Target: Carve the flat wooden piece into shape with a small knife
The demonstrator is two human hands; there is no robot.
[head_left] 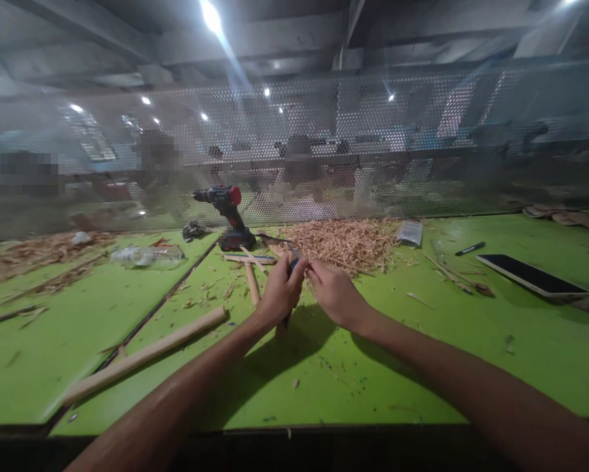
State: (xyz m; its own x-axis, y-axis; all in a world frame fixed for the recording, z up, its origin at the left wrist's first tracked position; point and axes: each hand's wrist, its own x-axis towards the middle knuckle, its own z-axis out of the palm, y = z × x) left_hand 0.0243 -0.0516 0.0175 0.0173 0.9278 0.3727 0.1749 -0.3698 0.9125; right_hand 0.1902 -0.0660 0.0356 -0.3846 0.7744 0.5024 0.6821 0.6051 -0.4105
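1. Left hand (pixel 283 285), closed around a blue-and-dark-handled tool (pixel 293 263), probably a knife. The handle lies through the fist, its lower end showing below; this grip presumably steadies it.
2. Right hand (pixel 331 292), fingers drawn together beside the left thumb, apparently for fine control. Whether anything is pinched there cannot be told.
3. Cordless drill (pixel 228 215), upright on its battery base, which acts as a foot; it stands beyond the hands, probably to leave working room.
4. Wood shavings (pixel 343 242), heaped beyond the hands on the green tabletop (pixel 495 347), near the perforated screen (pixel 299 131).
5. Wooden rod (pixel 151 354), lying obliquely at the left, and black-faced tablet (pixel 532 275), flat at the right; both lie clear of the hands.
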